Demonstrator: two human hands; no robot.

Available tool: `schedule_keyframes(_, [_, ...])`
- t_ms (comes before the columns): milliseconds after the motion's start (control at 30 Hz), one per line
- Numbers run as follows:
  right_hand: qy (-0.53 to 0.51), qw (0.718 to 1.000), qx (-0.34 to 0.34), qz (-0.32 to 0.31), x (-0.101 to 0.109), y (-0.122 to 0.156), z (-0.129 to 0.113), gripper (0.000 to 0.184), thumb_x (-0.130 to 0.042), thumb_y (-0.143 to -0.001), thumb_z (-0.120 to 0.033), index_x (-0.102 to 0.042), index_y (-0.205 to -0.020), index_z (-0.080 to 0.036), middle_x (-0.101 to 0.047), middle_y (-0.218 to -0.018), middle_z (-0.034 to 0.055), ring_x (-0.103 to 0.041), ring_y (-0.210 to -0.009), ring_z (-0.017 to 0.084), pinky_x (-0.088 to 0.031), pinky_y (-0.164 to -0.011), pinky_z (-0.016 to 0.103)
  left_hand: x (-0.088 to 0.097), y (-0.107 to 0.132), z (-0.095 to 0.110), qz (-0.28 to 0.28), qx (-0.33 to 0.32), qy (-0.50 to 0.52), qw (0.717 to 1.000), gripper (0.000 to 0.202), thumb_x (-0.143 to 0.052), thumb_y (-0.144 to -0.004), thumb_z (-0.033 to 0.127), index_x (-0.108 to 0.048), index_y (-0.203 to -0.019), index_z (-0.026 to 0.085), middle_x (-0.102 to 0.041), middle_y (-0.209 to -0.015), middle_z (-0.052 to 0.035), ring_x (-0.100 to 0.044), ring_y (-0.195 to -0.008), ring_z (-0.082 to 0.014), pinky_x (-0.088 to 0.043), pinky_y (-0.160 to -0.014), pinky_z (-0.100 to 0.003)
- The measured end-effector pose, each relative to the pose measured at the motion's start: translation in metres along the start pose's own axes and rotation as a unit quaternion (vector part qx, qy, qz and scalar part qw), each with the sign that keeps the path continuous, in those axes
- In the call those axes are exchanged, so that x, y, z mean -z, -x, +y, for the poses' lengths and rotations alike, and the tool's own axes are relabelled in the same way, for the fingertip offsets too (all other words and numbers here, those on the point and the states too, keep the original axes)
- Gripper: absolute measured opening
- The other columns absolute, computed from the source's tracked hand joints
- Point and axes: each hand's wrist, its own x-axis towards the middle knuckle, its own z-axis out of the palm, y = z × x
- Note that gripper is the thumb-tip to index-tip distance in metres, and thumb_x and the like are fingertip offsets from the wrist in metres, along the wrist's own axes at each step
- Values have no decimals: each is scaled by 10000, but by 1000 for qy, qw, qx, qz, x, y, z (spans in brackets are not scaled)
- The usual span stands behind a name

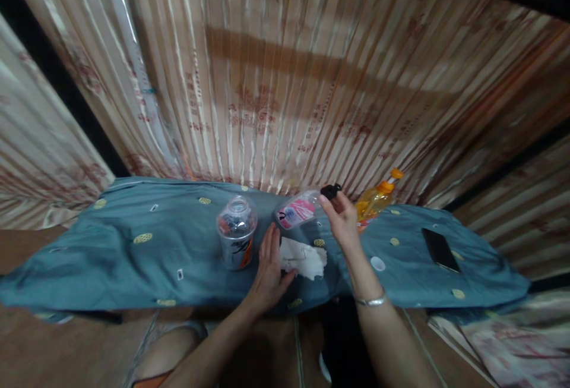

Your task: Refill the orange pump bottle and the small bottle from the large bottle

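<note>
- My right hand (342, 221) clamps its grip at the black-capped neck of a clear, pink-labelled plastic bottle (296, 211), tilted above the counter.
- My left hand (269, 266) lies flat, grip apart, thumb touching a crumpled white tissue (305, 257) on the blue cloth (133, 257).
- A domed clear jar (236, 230) stands beside it.

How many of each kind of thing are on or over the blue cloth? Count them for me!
Bottles: 2 (pink-label bottle in the right hand, orange bottle)
Clear jar: 1
Tissue: 1
Phone: 1
White cap: 1
Total: 6
</note>
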Motion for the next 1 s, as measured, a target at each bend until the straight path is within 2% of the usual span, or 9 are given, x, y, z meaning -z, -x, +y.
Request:
schedule_keyframes(133, [-14, 999, -44, 18, 16, 28, -4, 399, -751, -802, -549, -745, -1013, -211, -773, -999, 56, -689, -959, 230, -548, -864, 342, -9, -14, 0, 19, 8, -6, 1000, 1245, -822, -751, 321, 90, -1593, 231, -128, -1681, -284, -136, -1563, -439, -245, -1192, -682])
schedule_keyframes(233, [-13, 997, -56, 42, 19, 38, -6, 391, -732, -816, -555, -750, -987, -203, -773, -937, 52, -688, -871, 214, -554, -790, 317, -15, -28, -6, 25, 15, -2, 1000, 1284, -870, -687, 414, 25, -1585, 210, -204, -1650, -304, -220, -1535, -469, -260, -1177, -692])
schedule_keyframes(367, [-16, 997, -60, 41, 21, 36, -5, 377, -740, -799, -557, -749, -959, -216, -778, -923, 50, -693, -866, 216, -552, -782, 318, -21, -43, -9, 21, 48, 25, 998, 1103, -839, -721, 391, -139, -1553, 204, -511, -1465, -235, -525, -1359, -403, -437, -1081, -620])
schedule_keyframes(533, [-79, 990, -88, 77, 23, 27, 3, 391, -779, -752, -554, -772, -940, -211, -799, -966, 65, -716, -928, 238, -544, -890, 378, -26, -46, 2, 4, 86, 69, 994, 840, -817, -679, 274, -394, -1401, 200, -618, -1291, -152, -641, -1189, -329, -524, -993, -531])
schedule_keyframes(633, [-101, 985, -103, 93, 26, 24, 4, 390, -762, -769, -546, -786, -941, -197, -805, -967, 76, -717, -938, 241, -535, -893, 382, -23, -45, 11, -16, 103, 98, 990, 770, -826, -645, 292, -461, -1318, 211, -637, -1241, -124, -657, -1136, -310, -548, -948, -500])
schedule_keyframes(833, [-119, 982, -122, 79, 28, 25, -2, 330, -807, -738, -484, -803, -928, -215, -811, -958, 56, -716, -910, 232, -543, -826, 344, -6, -43, 20, -55, 152, 151, 975, 721, -830, -608, 268, -499, -1249, 244, -644, -1201, -85, -662, -1076, -270, -544, -950, -479])
schedule_keyframes(1000, [-130, 978, -147, 74, 31, 25, -3, 339, -815, -713, -509, -808, -902, -227, -819, -943, 59, -741, -910, 256, -571, -827, 371, 5, -43, 29, -103, 170, 226, 954, 679, -812, -604, 247, -521, -1216, 242, -687, -1131, -60, -679, -1011, -250, -561, -898, -426])
